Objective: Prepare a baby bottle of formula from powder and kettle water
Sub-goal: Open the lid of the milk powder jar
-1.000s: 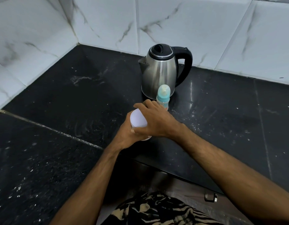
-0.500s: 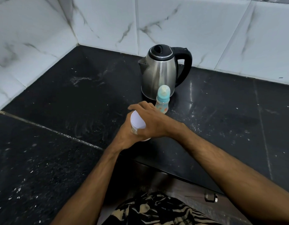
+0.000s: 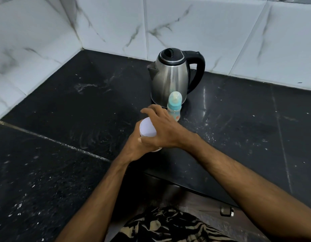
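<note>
- Left hand [image 3: 136, 144] wrapped around the side of one white formula container [image 3: 147, 128], closed grip, container standing on the black counter [image 3: 63, 105] near its front edge.
- Right hand [image 3: 161, 130] draped over the container's lid, fingers [image 3: 147, 110] curled but loose at the far rim; can't tell how firm the hold is.
- One baby bottle [image 3: 174, 106], teal collar, cap on, upright just behind the right hand and just in front of the kettle.
- One steel kettle [image 3: 172, 75], black lid shut, handle to the right, near the tiled wall [image 3: 221, 32].
- Versus half a second ago: right-hand fingers a bit more spread over the lid; container, bottle and kettle in the same places.
</note>
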### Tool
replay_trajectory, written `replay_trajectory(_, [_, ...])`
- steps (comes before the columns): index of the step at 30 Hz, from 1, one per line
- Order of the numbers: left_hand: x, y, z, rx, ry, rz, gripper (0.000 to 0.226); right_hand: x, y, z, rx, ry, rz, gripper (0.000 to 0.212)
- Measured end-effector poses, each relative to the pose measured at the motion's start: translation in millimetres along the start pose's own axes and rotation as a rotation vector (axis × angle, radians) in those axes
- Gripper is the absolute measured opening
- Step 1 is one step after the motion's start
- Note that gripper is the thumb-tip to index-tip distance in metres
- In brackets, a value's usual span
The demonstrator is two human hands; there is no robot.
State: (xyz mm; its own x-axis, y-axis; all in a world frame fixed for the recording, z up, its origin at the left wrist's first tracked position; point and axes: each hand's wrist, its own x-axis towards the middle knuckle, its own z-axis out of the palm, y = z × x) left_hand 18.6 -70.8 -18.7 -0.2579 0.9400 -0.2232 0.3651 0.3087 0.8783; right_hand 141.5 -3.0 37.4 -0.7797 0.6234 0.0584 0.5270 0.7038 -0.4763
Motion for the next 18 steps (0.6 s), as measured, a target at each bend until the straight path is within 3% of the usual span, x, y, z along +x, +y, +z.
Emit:
replay_trajectory(3, [1.1, -3.7, -5.7, -0.015, -0.058, 0.024, 0.115, 0.1, 2.4, 0.8, -0.183, 0.04, 0.053, 0.086])
replay_trajectory(7, [5.1, -5.9, -2.0, -0.041, -0.04, 0.001, 0.097, -0.8, 0.3, 1.6, -0.026, -0.094, -0.025, 0.086])
replay_trajectory(9, [2.1, -6.2, -3.8, -0.028, -0.032, 0.033, 0.106, -1.5, 0.3, 0.8, 0.032, -0.097, -0.022, 0.091])
replay_trajectory(14, [2.2, -2.2, -4.2, -0.02, -0.043, 0.009, 0.116, -0.4, 4.6, 2.3, -0.174, 0.002, 0.052, 0.09])
replay_trajectory(18, [5.8, 1.3, 4.2, -0.052, 0.014, -0.036, 0.09, 0.3, 4.9, 3.2, -0.035, -0.109, -0.016, 0.086])
